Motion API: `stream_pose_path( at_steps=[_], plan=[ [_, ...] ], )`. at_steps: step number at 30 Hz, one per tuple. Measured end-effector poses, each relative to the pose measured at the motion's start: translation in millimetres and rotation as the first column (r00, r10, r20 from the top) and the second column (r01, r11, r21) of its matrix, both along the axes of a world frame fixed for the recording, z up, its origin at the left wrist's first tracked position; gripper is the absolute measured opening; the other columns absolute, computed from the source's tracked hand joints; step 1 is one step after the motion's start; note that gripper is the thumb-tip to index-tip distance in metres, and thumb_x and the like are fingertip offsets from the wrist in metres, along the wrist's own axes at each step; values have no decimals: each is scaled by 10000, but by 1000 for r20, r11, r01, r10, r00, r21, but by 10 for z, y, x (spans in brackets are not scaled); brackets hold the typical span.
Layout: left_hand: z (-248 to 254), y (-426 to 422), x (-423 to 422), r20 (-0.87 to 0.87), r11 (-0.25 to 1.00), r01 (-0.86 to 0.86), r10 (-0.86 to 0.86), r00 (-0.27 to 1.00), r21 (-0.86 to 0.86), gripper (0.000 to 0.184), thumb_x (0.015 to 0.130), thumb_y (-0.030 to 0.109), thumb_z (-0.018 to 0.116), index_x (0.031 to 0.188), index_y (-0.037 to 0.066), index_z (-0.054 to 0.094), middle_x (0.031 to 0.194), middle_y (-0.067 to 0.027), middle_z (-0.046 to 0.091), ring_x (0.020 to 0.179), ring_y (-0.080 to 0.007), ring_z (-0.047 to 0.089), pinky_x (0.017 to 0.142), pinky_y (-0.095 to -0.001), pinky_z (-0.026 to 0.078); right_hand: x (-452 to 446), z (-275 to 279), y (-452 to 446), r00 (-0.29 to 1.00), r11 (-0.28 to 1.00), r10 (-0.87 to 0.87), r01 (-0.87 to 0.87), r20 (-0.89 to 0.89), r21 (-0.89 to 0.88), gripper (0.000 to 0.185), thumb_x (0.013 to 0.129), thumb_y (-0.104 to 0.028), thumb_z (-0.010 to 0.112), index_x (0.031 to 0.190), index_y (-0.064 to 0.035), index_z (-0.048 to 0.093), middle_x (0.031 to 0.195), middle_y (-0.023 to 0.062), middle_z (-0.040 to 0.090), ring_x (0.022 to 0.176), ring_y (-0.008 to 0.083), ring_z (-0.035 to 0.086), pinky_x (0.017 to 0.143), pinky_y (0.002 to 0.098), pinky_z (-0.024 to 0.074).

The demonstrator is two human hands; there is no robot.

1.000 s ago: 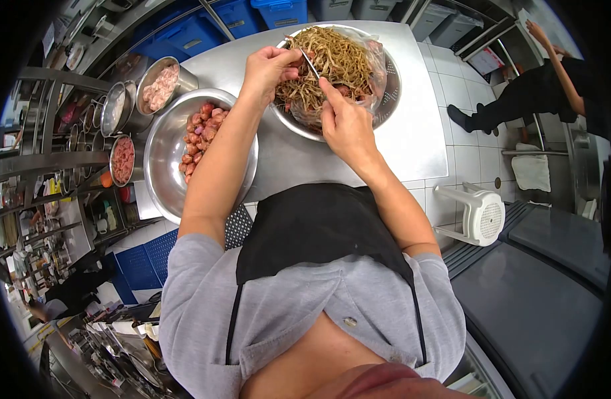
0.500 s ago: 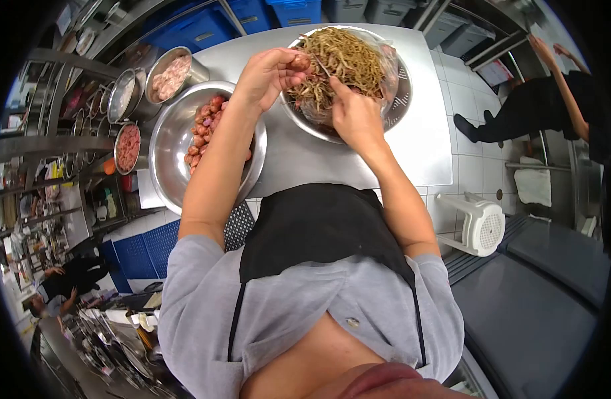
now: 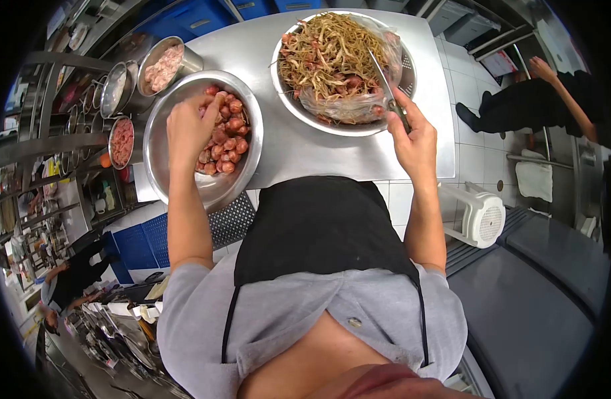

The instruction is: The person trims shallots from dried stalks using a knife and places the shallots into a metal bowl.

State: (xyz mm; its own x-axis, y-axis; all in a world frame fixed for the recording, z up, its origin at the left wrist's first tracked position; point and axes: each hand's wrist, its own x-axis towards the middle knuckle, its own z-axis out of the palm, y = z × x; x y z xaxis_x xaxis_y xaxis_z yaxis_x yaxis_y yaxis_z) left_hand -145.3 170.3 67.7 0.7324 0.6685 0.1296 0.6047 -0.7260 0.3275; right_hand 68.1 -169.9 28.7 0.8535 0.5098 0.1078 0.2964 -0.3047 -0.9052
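Note:
A wide steel bowl on the left holds many peeled reddish shallots. My left hand is over this bowl, fingers curled down at the shallots; whatever lies between the fingertips is hidden. On the right, my right hand grips a knife by its handle, blade pointing up and away from me. Beyond the blade stands a steel colander with a clear plastic bag in it, heaped with shallots with dry, stringy tan tops.
Both vessels stand on a steel table. Pots of pale meat and ground meat stand left. A white plastic stool is at the right. One person stands at the far right, another at the lower left.
My left hand has moved from the colander to the shallot bowl; the shallot it held is no longer distinguishable. My right hand has drawn back rightward with the knife, now more visible.

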Motion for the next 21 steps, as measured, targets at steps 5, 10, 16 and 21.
stream_pose_path(
  at_steps=[5,10,16,21],
  plan=[
    [-52,-591,851,396,881,469,-409,822,-65,214,920,177,695,1030,27,801,1014,-163,773,967,-341,741,870,-450,581,21,11,3,1000,1000,-10,11,-26,12,435,1002,-102,661,1423,5,645,1027,134,829,1011,196,787,918,317,577],
    [-680,-1194,1883,-92,645,722,-727,681,251,172,901,142,663,950,17,770,1031,-192,762,1034,-321,741,849,-454,629,19,23,-21,999,998,-26,25,25,65,448,1010,-107,680,1442,4,639,1015,107,816,962,152,744,890,304,562],
    [-704,-1260,2124,-74,661,738,-736,673,136,273,887,169,691,1098,-1,723,1029,-237,746,948,-390,764,808,-484,627,-27,-30,-156,998,995,-46,50,-45,88,459,1040,-158,684,1487,-70,628,745,-3,658,530,28,480,475,215,368],
    [-652,-1231,1979,-17,697,705,-710,704,132,415,842,239,710,1192,17,724,1036,-230,737,981,-409,747,856,-509,608,-13,15,-137,993,991,-88,94,-76,91,472,1037,-163,694,1489,-47,619,767,11,680,600,43,534,538,224,405]
  ],
)
